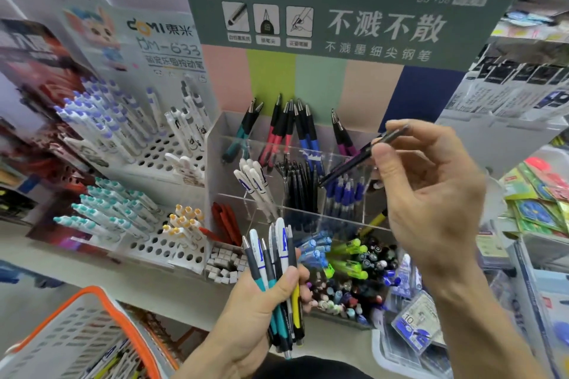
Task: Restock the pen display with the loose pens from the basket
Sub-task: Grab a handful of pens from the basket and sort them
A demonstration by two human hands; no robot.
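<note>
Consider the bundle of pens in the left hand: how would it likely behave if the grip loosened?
The bundle would probably fan apart and slip, since only the left hand binds the smooth, round barrels. Each pen looks stiff and light, so any that land on the shelf may roll. The right hand pinches one pen easily, suggesting little weight.
</note>
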